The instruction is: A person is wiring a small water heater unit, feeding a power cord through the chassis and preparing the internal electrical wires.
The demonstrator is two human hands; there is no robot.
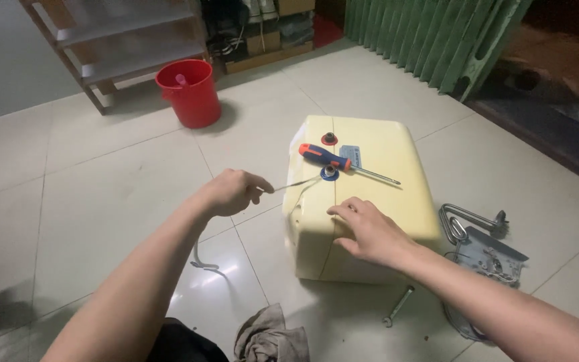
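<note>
a: two hands on it. left hand (pixel 230 192), centre-left of the frame, pinches a thin metal rod (pixel 296 183) whose tip sits at the blue-ringed port (pixel 330 172) on the cream water heater tank (pixel 376 201). tank lies on the floor tiles, centre frame.

b: grip?

a: left grip is narrow, fingers closed on the rod's near end. right hand (pixel 370 231) holds nothing: palm down, fingers loosely spread, resting on the tank's near edge.

b: how to do it well, in my view: keep the right hand pressing so the tank doesn't rock, and keep the rod in line with the port, not levering sideways. a thin rod looks likely to bend.

a: agreed. also the orange-handled screwdriver (pixel 343 163) lies loose on top, just beside that port, between it and the red-ringed port (pixel 330 139). a bump could roll it off.

b: anything else nearby?

a: heating element (pixel 470 221) and metal plate (pixel 490 258) on the floor at right, small wrench (pixel 397 306) below the tank, rag (pixel 269 335) at bottom centre, red bucket (pixel 190 90) upper left. all apart from the hands.
</note>
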